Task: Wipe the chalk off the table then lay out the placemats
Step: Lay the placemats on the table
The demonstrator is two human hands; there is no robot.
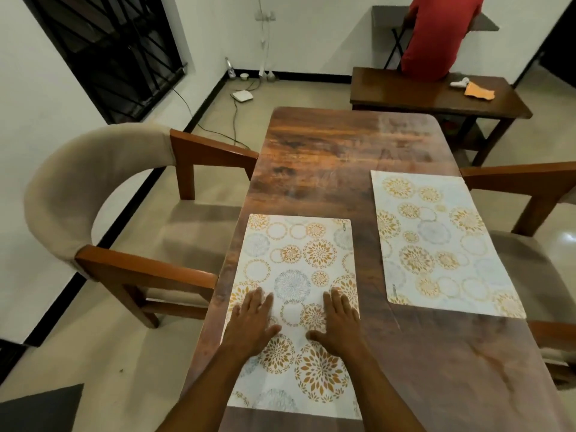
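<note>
Both flat-fingered hands, left hand (253, 322) and right hand (338, 321), press the near placemat (299, 263) onto the table (327, 157), gripping nothing; a second placemat (436, 241) lies right, so layout seems nearly finished, no chalk showing.

The left hand (252, 322) and right hand (338, 322) are both bare; the forearms (218, 385) behind them are bare as well (as far up as the view reaches); fingers (335, 304) long and slender, finer detail blurred.
</note>
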